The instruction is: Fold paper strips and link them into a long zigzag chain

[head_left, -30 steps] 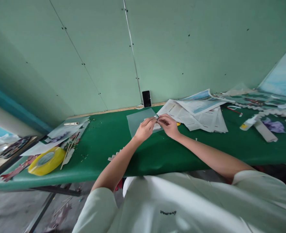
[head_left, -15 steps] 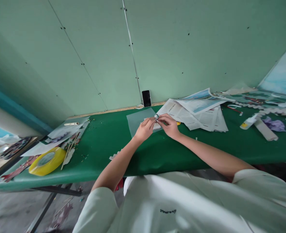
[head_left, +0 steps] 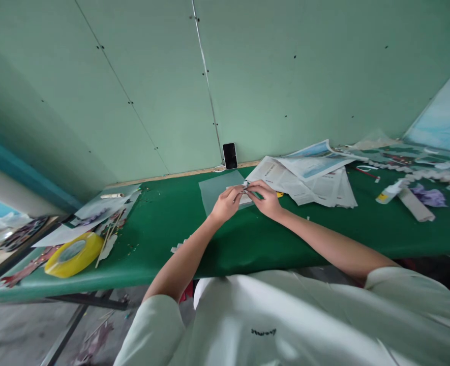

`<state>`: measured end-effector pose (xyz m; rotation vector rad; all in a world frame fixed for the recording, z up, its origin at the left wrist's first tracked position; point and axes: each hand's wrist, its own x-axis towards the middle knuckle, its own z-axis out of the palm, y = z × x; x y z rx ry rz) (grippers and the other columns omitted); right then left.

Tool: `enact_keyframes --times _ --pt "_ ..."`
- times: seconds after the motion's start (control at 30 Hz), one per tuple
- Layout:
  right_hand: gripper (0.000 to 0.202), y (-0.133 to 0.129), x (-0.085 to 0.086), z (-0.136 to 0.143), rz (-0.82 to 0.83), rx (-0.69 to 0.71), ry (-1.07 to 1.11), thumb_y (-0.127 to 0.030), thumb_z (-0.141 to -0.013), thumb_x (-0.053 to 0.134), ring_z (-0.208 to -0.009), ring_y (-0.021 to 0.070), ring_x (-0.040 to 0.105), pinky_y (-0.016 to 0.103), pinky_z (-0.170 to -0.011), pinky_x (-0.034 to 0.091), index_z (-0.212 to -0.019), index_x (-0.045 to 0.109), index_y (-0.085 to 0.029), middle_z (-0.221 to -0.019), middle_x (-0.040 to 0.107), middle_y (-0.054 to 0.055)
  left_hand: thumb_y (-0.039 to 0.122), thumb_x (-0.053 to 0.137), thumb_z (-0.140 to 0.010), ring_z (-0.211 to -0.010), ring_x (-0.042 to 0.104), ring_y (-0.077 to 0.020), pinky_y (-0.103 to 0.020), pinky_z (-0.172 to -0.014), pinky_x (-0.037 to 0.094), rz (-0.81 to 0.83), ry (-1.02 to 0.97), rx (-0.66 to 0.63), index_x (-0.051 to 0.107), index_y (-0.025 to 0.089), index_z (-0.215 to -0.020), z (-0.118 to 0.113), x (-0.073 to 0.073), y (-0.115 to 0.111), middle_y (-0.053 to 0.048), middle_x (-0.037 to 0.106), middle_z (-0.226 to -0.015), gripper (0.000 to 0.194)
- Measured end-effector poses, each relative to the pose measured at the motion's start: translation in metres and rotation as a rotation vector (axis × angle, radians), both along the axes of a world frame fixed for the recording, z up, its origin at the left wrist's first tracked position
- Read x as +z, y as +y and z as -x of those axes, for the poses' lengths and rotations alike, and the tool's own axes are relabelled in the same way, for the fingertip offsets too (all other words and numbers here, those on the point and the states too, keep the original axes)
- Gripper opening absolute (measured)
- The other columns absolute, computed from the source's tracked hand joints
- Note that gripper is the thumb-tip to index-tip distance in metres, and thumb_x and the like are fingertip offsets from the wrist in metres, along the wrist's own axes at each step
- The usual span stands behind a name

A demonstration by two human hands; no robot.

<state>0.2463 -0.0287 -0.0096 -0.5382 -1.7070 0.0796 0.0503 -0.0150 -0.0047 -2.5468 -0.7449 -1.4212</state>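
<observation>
My left hand (head_left: pixel 227 204) and my right hand (head_left: pixel 265 199) meet over the green table, fingertips pinched close together. Between them is something small and pale, too small to name. Under and behind the fingers lies a translucent sheet (head_left: pixel 213 188), with a white piece (head_left: pixel 244 199) on it partly covered by my hands. A bit of yellow (head_left: pixel 280 194) shows just beyond my right hand, beside the spread newspapers (head_left: pixel 295 183).
A phone (head_left: pixel 230 155) leans on the wall. Yellow tape (head_left: pixel 74 254), sticks (head_left: pixel 108 239) and sheets lie left on the green table (head_left: pixel 152 218). A glue bottle (head_left: pixel 389 193), a pale block (head_left: pixel 416 205) and purple cloth (head_left: pixel 430 195) lie right.
My fingertips have shifted very slightly around the small piece. The view has moved a little; the hands remain over the same spot.
</observation>
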Motion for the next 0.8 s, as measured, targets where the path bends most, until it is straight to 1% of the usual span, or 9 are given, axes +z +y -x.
enact_keyframes --times 0.1,0.2,0.3,0.37,0.47,0.53,0.67,0.73,0.8 --pt "0.013 -0.0010 0.0010 0.0002 0.005 -0.010 0.011 -0.030 -0.103 0.064 -0.098 0.0282 0.072 0.048 -0.088 0.062 -0.106 0.075 -0.025 -0.102 0.071 0.012 0.020 0.053 -0.107 -0.109 0.075 -0.0180 -0.030 -0.093 0.062 0.017 -0.037 0.015 0.063 0.022 -0.125 -0.0007 -0.0025 -0.0012 -0.009 0.077 -0.115 0.020" --pt "0.011 -0.0017 0.0019 0.0003 0.011 0.000 0.024 -0.030 -0.103 0.065 -0.097 0.0277 0.072 0.048 -0.087 0.063 -0.107 0.074 -0.025 -0.102 0.070 0.011 0.023 0.059 -0.105 -0.105 0.077 -0.0188 -0.028 -0.086 0.063 0.067 -0.070 0.063 0.062 0.022 -0.129 -0.0014 -0.0046 -0.0031 -0.010 0.078 -0.114 0.024" --pt "0.010 -0.0022 0.0022 -0.0003 0.012 0.020 0.042 -0.029 -0.102 0.066 -0.098 0.0271 0.072 0.047 -0.087 0.063 -0.107 0.074 -0.025 -0.103 0.070 0.012 0.025 0.062 -0.104 -0.104 0.077 -0.0196 -0.029 -0.086 0.064 0.122 -0.080 0.082 0.061 0.022 -0.127 -0.0023 -0.0056 -0.0045 -0.011 0.078 -0.115 0.023" --pt "0.011 -0.0024 0.0021 -0.0010 0.015 0.030 0.054 -0.029 -0.102 0.067 -0.098 0.0271 0.072 0.046 -0.086 0.063 -0.108 0.074 -0.024 -0.104 0.070 0.012 0.028 0.061 -0.105 -0.108 0.077 -0.0207 -0.031 -0.087 0.064 0.139 -0.093 0.074 0.061 0.022 -0.124 -0.0028 -0.0058 -0.0045 -0.011 0.078 -0.117 0.020" --pt "0.011 -0.0021 0.0021 -0.0019 0.019 0.023 0.042 -0.030 -0.101 0.067 -0.100 0.0278 0.072 0.047 -0.087 0.064 -0.108 0.074 -0.025 -0.105 0.071 0.013 0.028 0.059 -0.106 -0.114 0.075 -0.0221 -0.034 -0.088 0.065 0.112 -0.108 0.018 0.060 0.022 -0.116 -0.0028 -0.0048 -0.0031 -0.013 0.077 -0.121 0.012" --pt "0.011 -0.0013 0.0023 -0.0024 0.014 0.014 0.026 -0.031 -0.101 0.068 -0.100 0.0283 0.072 0.049 -0.088 0.064 -0.107 0.074 -0.025 -0.104 0.072 0.013 0.026 0.057 -0.106 -0.114 0.075 -0.0216 -0.035 -0.090 0.064 0.064 -0.100 -0.025 0.061 0.021 -0.112 -0.0021 -0.0029 -0.0018 -0.013 0.077 -0.120 0.008" --pt "0.010 0.0009 0.0017 -0.0032 0.020 -0.001 0.034 -0.032 -0.101 0.067 -0.100 0.0284 0.072 0.049 -0.088 0.064 -0.105 0.074 -0.026 -0.104 0.072 0.012 0.020 0.054 -0.107 -0.111 0.075 -0.0200 -0.035 -0.096 0.063 -0.015 -0.042 -0.050 0.065 0.021 -0.109 -0.0001 0.0022 -0.0010 -0.012 0.076 -0.119 0.012" --pt "0.010 0.0010 0.0005 -0.0035 0.037 -0.002 0.052 -0.033 -0.100 0.068 -0.101 0.0286 0.072 0.047 -0.085 0.065 -0.103 0.074 -0.026 -0.106 0.070 0.012 0.020 0.052 -0.107 -0.111 0.075 -0.0198 -0.034 -0.095 0.063 -0.027 -0.033 -0.046 0.066 0.021 -0.108 0.0003 0.0032 -0.0010 -0.013 0.076 -0.120 0.014" --pt "0.011 -0.0004 -0.0010 -0.0030 0.078 0.038 0.079 -0.035 -0.099 0.070 -0.101 0.0282 0.072 0.045 -0.083 0.066 -0.104 0.073 -0.026 -0.110 0.068 0.013 0.022 0.053 -0.107 -0.109 0.076 -0.0197 -0.033 -0.092 0.064 -0.027 -0.045 -0.048 0.066 0.020 -0.108 0.0001 0.0024 -0.0008 -0.013 0.076 -0.118 0.013"
